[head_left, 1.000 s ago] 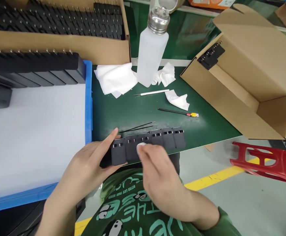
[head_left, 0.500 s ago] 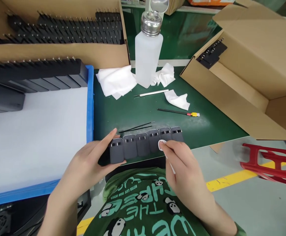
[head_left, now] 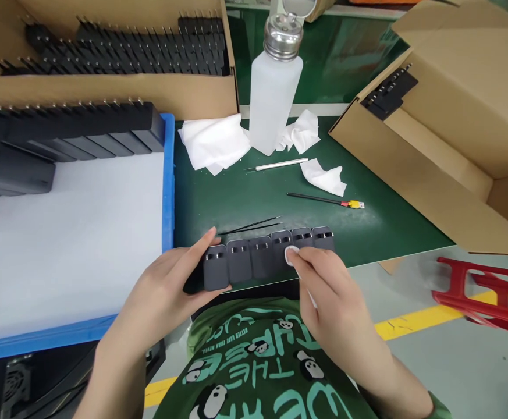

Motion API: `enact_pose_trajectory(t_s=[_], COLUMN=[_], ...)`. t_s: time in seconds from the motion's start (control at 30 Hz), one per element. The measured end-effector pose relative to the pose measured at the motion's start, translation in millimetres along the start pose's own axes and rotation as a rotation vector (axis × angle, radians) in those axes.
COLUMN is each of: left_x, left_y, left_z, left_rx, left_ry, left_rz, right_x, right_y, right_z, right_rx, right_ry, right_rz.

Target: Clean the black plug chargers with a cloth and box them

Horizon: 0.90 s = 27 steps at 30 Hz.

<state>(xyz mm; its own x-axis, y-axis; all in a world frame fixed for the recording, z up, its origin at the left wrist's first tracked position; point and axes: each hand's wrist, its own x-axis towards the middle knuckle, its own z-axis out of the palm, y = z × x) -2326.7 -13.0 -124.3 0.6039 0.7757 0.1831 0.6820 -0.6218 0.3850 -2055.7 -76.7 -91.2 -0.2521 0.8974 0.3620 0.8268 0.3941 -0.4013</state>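
Observation:
Several dark grey plug adapters with metal prongs stand side by side in a slanting row at the table's front edge. My left hand grips the leftmost plug adapter at the row's end, thumb and fingers on opposite sides. In my right hand a folded white wipe is pinched, its tip against or just over the fourth adapter from the left. That hand partly hides the adapters at the right end. Just beyond the row lie thin black tweezers.
A blue-rimmed tray and a carton, both with many adapters, stand left. Behind are a pump bottle, white wipes, a white pointed tool and a USB lead. An open carton stands right; a red stool is below.
The whole view has shifted a little, so things sit further right. Against the row, the right hand and wipe have moved slightly left. My left hand keeps its hold.

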Motion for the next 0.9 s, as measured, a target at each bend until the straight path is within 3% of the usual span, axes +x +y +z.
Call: enact_pose_trajectory(t_s=[0.1, 0.2, 0.27, 0.33, 0.43, 0.53, 0.73, 0.9], left_x=[6, 17, 26, 33, 39, 39, 37, 35], left_y=[16, 47, 69, 84, 92, 92, 91, 92], left_z=[-9.9, -14.4, -7.9, 4.6, 22.0, 27.3, 27.1, 35.4], left_rx=[0.142, 0.205, 0.165, 0.183, 0.242, 0.244, 0.228, 0.213], left_ry=[0.093, 0.17, 0.107, 0.057, 0.045, 0.033, 0.06, 0.076], left_rz=[0.049, 0.224, 0.393, 0.457, 0.414, 0.387, 0.377, 0.377], right_x=[0, 25, 56, 90, 128, 144, 144, 140], right_y=[4, 23, 42, 61, 81, 89, 96, 112], right_z=[-29, -54, -54, -43, -19, -7, -5, -3], right_rx=[0.144, 0.215, 0.292, 0.47, 0.642, 0.649, 0.705, 0.698], right_ry=[-0.188, -0.098, -0.077, -0.353, -0.731, -0.902, -0.943, -0.891], right_rz=[0.052, 0.104, -0.011, -0.209, -0.307, -0.307, -0.366, -0.301])
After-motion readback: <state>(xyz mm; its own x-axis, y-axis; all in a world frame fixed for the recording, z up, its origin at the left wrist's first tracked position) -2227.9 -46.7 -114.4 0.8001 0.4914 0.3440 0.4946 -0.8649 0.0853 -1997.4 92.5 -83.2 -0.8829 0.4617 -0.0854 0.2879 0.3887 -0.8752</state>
